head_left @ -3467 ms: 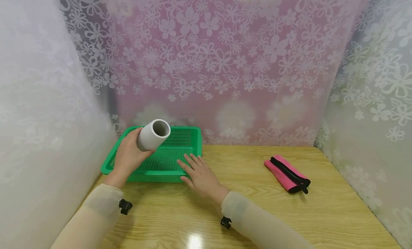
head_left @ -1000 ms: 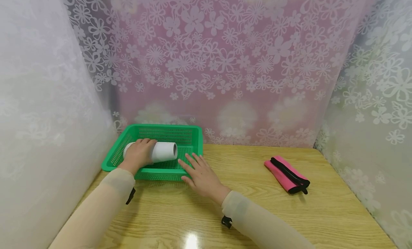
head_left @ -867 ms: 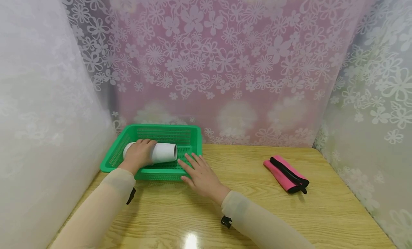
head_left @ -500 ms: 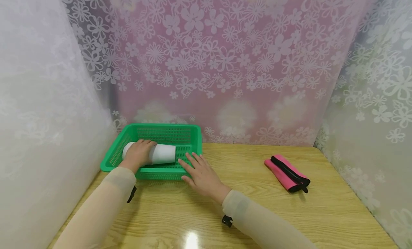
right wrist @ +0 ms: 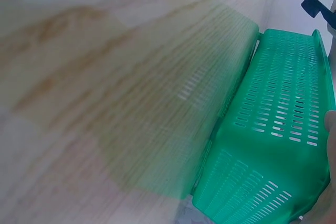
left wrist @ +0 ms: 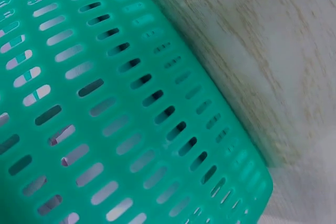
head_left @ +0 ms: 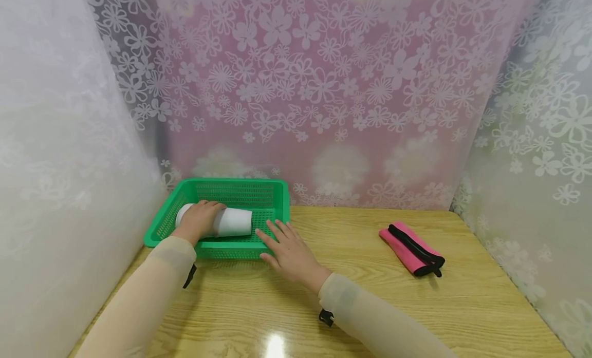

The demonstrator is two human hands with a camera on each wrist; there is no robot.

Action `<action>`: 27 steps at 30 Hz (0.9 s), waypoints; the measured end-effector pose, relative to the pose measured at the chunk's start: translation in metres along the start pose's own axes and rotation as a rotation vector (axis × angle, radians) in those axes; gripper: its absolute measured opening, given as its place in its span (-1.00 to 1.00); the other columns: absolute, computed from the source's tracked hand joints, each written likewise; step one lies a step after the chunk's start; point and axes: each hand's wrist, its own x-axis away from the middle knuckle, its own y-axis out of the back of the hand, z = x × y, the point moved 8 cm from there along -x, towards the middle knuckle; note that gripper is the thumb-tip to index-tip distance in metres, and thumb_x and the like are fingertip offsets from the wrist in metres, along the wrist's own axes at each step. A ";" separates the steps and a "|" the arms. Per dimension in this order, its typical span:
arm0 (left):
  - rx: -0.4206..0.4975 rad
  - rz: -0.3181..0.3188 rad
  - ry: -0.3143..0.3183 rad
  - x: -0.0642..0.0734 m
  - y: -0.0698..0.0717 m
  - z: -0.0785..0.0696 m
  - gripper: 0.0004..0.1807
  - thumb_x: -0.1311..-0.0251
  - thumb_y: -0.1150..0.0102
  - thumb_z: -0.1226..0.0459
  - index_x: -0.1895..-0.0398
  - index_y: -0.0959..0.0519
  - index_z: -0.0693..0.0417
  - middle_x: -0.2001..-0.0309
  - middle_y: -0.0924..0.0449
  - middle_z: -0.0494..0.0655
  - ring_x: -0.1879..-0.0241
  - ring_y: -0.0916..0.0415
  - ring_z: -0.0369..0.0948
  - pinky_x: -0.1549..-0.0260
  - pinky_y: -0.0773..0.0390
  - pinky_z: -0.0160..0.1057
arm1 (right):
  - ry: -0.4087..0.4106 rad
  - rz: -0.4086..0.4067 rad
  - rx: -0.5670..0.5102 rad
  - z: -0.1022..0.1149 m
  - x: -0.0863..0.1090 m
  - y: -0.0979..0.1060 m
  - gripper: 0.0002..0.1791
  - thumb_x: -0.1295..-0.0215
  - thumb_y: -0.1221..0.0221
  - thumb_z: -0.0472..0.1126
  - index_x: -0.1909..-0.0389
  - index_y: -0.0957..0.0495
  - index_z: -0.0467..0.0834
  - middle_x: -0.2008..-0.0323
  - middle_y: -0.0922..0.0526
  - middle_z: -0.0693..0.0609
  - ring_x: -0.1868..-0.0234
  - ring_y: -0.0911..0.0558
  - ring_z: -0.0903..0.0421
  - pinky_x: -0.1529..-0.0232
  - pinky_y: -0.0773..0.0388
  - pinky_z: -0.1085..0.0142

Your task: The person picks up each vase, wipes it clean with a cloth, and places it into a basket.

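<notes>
In the head view a white hollow cylinder (head_left: pixel 235 222) lies on its side in a green perforated plastic basket (head_left: pixel 217 246). My left hand (head_left: pixel 200 220) grips the cylinder from above near its left part, covering its middle. The cylinder's open end faces away from view. My right hand (head_left: pixel 291 251) has its fingers spread and straight, touching the basket's front right corner. The left wrist view is filled by the basket's slotted wall (left wrist: pixel 121 124); no hand shows there. In the right wrist view the basket's outside (right wrist: pixel 273 108) appears, with part of my right hand (right wrist: pixel 326 182) at the edge.
A pink pouch (head_left: pixel 411 249) with a black zip strip lies on the right of the wood-grain table (head_left: pixel 361 276). Flowered pink curtain (head_left: pixel 324 91) hangs behind the table, and pale sheets (head_left: pixel 60 157) close in both sides. The basket stands at the back left.
Since 3.5 s ago, my left hand has lowered the cylinder from above the basket into it and laid it flat. Over the last second its open end has turned out of sight. My right hand stays put.
</notes>
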 end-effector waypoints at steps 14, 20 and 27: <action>-0.021 0.024 -0.027 -0.003 -0.001 -0.005 -0.19 0.02 -0.57 0.22 -0.35 -0.45 0.14 -0.28 -0.47 0.20 -0.28 -0.35 0.21 -0.22 -0.35 0.21 | 0.014 -0.033 0.021 0.002 0.000 0.002 -0.33 -0.57 0.21 0.24 -0.59 -0.05 0.11 -0.54 -0.12 -0.14 -0.56 -0.02 -0.11 -0.50 0.04 -0.03; 0.009 0.015 -0.027 -0.004 0.000 -0.003 -0.23 0.00 -0.57 0.16 -0.31 -0.48 0.15 -0.27 -0.47 0.21 -0.26 -0.35 0.22 -0.19 -0.37 0.22 | 0.012 -0.020 0.026 0.002 0.000 0.002 -0.32 -0.57 0.21 0.25 -0.59 -0.04 0.11 -0.55 -0.09 -0.12 -0.56 -0.02 -0.11 -0.51 0.05 -0.03; 0.025 0.008 -0.008 -0.001 0.004 0.001 -0.27 -0.04 -0.54 0.10 -0.29 -0.51 0.12 -0.25 -0.49 0.21 -0.23 -0.38 0.21 -0.15 -0.42 0.21 | 0.006 -0.016 0.018 0.002 0.001 0.001 -0.32 -0.57 0.20 0.24 -0.59 -0.04 0.11 -0.55 -0.09 -0.12 -0.56 -0.02 -0.12 -0.51 0.05 -0.03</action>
